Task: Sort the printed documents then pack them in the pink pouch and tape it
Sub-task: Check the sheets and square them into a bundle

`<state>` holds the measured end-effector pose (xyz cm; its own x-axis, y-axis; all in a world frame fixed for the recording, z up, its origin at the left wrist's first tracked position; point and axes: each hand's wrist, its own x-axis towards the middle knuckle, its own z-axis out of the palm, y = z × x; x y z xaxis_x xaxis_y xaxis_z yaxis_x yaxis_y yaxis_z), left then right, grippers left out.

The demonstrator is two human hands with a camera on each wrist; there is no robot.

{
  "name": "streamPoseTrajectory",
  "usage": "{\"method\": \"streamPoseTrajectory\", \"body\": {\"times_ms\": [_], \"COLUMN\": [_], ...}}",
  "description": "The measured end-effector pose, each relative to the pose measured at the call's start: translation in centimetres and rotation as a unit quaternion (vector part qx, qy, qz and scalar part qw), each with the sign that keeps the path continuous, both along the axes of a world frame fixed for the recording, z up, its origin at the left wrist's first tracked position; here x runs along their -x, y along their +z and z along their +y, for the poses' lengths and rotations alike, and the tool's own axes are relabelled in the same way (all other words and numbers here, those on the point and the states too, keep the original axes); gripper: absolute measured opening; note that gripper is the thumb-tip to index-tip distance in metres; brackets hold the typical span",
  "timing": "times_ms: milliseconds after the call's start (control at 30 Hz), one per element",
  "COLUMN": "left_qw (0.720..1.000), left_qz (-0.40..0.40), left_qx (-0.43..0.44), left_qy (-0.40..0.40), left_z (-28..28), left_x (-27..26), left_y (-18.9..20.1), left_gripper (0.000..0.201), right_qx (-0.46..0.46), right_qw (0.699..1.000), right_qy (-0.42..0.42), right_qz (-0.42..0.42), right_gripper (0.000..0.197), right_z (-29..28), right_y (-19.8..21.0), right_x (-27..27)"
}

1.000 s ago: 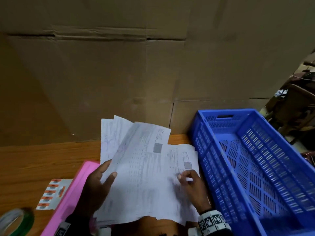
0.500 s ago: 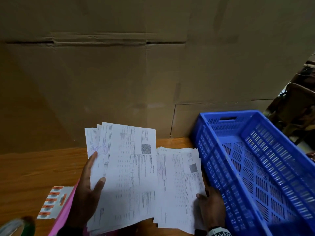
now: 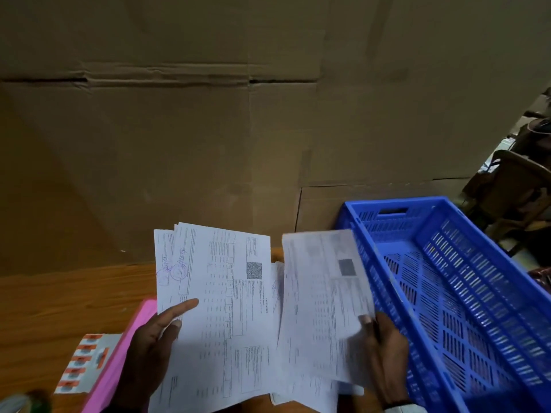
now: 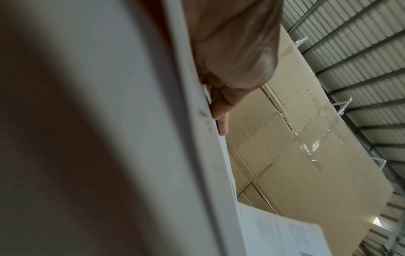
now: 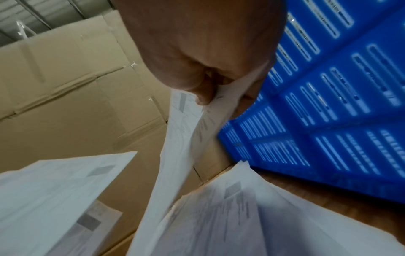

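My left hand holds a sheaf of printed documents raised above the table, thumb lying on the top page; the left wrist view shows fingers against the sheaf's edge. My right hand pinches one printed sheet by its right edge and lifts it off a pile of papers on the table. In the right wrist view the thumb pinches that sheet. The pink pouch lies under my left hand, mostly hidden.
A blue slotted crate stands at the right, close to my right hand. A sticker sheet with orange labels lies left of the pouch, and a tape roll shows at the lower left corner. Tall cardboard boxes wall off the wooden table's back.
My right hand has pinched the top sheet of the right pile and lifted it. The left hand's sheaf has tilted slightly more upright.
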<state>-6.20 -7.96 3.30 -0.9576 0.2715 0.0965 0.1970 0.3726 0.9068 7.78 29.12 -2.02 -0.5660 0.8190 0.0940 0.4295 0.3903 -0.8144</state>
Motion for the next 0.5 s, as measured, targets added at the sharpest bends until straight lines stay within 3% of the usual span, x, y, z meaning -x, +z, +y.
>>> {"method": "streamPoseTrajectory", "body": {"times_ms": [67, 133, 267, 367, 500], "left_qw": [1.0, 1.0, 1.0, 1.0, 1.0], "left_qz": [0.012, 0.014, 0.002, 0.009, 0.016], "left_qx": [-0.004, -0.004, -0.002, 0.009, 0.0], "left_qy": [-0.002, 0.008, 0.007, 0.002, 0.01], "left_z": [-0.1, 0.0, 0.0, -0.3, -0.8], "left_x": [-0.1, -0.2, -0.4, -0.6, -0.9], "left_y": [-0.2, -0.1, 0.0, 0.4, 0.3], "left_gripper": [0.043, 0.043, 0.038, 0.039, 0.043], "right_qx": [0.025, 0.038, 0.085, 0.053, -0.006], "right_qw": [0.999, 0.998, 0.996, 0.995, 0.997], "right_qy": [0.0, 0.017, 0.029, 0.043, 0.027], "right_qz": [0.022, 0.037, -0.016, -0.071, -0.072], "right_gripper": [0.008, 0.014, 0.015, 0.026, 0.036], "right_z": [-0.4, -1.0, -2.0, -2.2, -1.7], "right_y": [0.9, 1.0, -0.6, -1.5, -2.4], "right_x": [0.4, 0.7, 0.7, 0.5, 0.4]}}
